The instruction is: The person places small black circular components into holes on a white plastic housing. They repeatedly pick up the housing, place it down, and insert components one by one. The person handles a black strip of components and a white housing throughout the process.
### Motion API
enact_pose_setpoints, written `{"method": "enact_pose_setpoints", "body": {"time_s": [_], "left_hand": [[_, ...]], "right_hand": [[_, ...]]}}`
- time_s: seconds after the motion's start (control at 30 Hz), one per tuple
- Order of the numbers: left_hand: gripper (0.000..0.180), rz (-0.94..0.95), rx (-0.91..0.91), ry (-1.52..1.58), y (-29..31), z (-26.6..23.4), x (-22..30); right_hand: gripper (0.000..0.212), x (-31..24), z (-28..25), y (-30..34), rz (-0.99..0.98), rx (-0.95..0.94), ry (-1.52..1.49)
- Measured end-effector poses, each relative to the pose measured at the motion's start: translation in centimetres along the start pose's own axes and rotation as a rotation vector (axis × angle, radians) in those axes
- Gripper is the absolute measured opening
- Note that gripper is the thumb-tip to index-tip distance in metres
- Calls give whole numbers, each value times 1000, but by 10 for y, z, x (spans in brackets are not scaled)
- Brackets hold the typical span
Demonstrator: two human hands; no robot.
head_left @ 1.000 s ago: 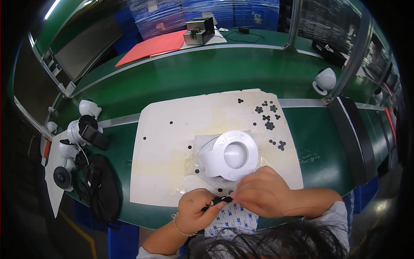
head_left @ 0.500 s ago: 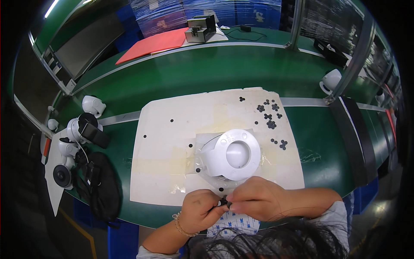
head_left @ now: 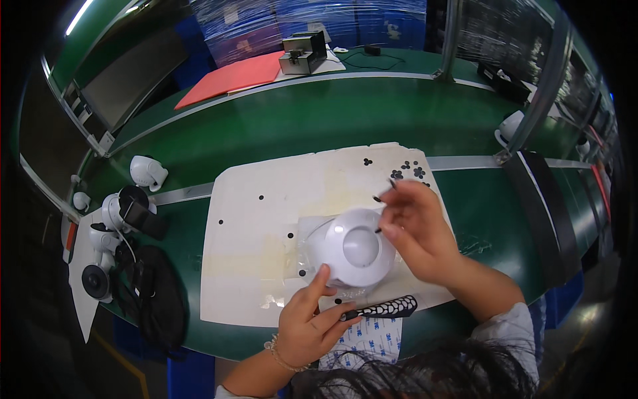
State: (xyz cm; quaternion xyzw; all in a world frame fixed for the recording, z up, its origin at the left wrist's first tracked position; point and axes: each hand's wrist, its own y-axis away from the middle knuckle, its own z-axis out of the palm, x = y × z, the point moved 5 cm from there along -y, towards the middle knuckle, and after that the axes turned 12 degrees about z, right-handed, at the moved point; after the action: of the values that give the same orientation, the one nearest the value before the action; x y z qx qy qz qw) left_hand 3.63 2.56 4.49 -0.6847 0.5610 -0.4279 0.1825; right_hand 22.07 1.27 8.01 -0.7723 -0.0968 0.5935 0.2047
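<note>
My left hand (head_left: 312,322) grips one end of a narrow black strip with white rounded patches (head_left: 389,308) that points to the right. Its index finger stretches up to the lower edge of a white plastic housing (head_left: 337,256) with a round hollow. My right hand (head_left: 422,229) is raised over the housing's right side, fingers apart. Small black pieces show at its fingertips, apparently round pads sticking there. Loose black pads (head_left: 290,235) lie left of the housing. Clusters of black pads (head_left: 419,172) lie at the far right, partly hidden by my right hand.
A cream board (head_left: 246,259) covers the green bench (head_left: 492,219). A printed backing sheet (head_left: 365,342) lies at the near edge. White cameras (head_left: 101,246) and a black bag (head_left: 158,292) stand left. A long black-and-white piece (head_left: 541,213) lies right. Metal posts (head_left: 548,80) rise behind it.
My right hand has left my left hand and moved up and right over the housing, its fingers spreading. The patterned strip now shows in my left hand. The whole view has shifted slightly.
</note>
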Motion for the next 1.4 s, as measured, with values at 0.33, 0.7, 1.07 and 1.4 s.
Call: {"method": "enact_pose_setpoints", "body": {"time_s": [0.33, 0.7, 1.07, 1.4], "left_hand": [[22, 131, -117, -147, 14, 1, 0], [22, 97, -125, -126, 17, 3, 1], [21, 120, -112, -129, 13, 0, 3], [21, 105, -109, -121, 12, 0, 3]], "right_hand": [[52, 11, -2, -7, 203, -81, -11], [53, 7, -2, -5, 123, -104, 169], [53, 8, -3, -4, 158, -96, 127], [52, -26, 4, 8, -250, -9, 776]]}}
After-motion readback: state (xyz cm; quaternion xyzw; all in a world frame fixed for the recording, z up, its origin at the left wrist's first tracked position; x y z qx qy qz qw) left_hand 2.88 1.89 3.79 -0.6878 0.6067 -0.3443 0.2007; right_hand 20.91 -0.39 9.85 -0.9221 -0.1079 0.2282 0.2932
